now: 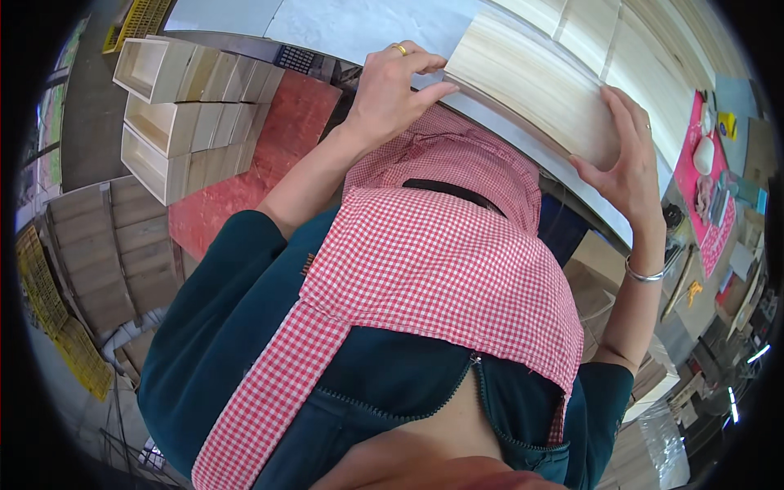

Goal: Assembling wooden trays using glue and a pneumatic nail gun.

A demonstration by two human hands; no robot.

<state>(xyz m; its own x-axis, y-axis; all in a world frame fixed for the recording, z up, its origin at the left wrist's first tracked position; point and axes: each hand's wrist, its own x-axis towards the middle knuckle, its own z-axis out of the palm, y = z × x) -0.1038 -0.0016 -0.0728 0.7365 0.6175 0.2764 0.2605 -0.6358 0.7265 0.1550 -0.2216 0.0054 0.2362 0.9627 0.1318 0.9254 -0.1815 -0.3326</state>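
Observation:
A pale wooden board (523, 90) lies at the near edge of a white worktable (359, 24). My left hand (396, 90), a gold ring on one finger, grips the board's left corner with thumb and fingers. On the board's right end my right hand (625, 167) presses with fingers spread and curled over the edge; a silver bracelet sits on that wrist. Below the hands my red-and-white checked apron and dark teal top fill the middle of the view.
More pale boards (621, 49) lie side by side further along the table. Open wooden boxes (184, 110) are stacked at the left on a red sheet (269, 155). Yellow crates (57, 327) and wooden pallets (114, 245) sit on the floor. A pink mat (702, 188) with small tools lies at the right.

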